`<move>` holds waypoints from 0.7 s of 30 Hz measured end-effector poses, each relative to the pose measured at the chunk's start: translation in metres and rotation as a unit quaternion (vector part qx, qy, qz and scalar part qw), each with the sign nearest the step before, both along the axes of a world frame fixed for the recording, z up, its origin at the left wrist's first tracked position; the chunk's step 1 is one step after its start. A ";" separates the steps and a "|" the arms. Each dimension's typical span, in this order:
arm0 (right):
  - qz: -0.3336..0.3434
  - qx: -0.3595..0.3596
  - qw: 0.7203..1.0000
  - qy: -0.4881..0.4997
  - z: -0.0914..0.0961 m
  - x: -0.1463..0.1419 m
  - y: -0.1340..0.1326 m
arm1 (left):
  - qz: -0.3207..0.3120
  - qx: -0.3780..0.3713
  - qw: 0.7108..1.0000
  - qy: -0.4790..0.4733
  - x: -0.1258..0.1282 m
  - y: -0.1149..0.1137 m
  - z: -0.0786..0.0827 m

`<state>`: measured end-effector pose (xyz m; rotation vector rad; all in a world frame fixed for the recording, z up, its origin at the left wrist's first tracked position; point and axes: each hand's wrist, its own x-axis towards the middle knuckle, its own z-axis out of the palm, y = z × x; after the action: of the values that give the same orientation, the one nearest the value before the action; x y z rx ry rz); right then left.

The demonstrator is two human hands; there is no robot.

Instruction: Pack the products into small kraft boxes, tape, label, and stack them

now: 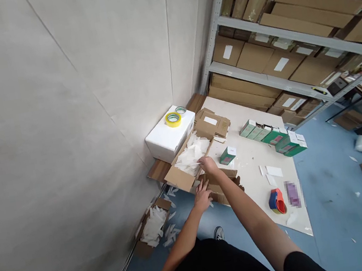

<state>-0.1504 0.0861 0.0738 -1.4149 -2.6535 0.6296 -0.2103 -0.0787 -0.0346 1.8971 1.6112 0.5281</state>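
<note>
My right hand point(208, 164) reaches into an open cardboard box point(179, 179) full of white plastic pieces point(192, 152), its fingers closed on one of them. My left hand point(202, 195) rests with fingers spread on folded cardboard point(220, 189) at the near edge of the low white table point(253, 160). A single green box point(227, 156) lies just right of my right hand.
A row of green boxes point(272, 137) lies further right on the table. A tape dispenser point(276, 201) sits near its front. A white foam box point(170, 135) carries a yellow tape roll point(173, 119). Shelves of brown cartons point(287, 22) stand behind. White pieces litter the blue floor point(154, 226).
</note>
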 end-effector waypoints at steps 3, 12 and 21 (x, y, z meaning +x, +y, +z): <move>-0.039 0.014 0.997 0.064 0.001 0.021 -0.005 | 0.005 0.005 1.000 0.003 0.007 0.004 -0.002; -0.224 0.016 0.967 0.119 0.006 0.140 -0.035 | 0.008 0.016 0.999 0.044 0.047 0.017 0.001; -0.222 -0.017 0.953 0.205 -0.023 0.277 -0.063 | 0.012 0.040 0.997 0.071 0.131 0.029 0.017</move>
<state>0.1268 0.0231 0.0503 -1.6055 -1.9366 0.8092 -0.0790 -0.0500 -0.0179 2.0157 1.7276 0.4832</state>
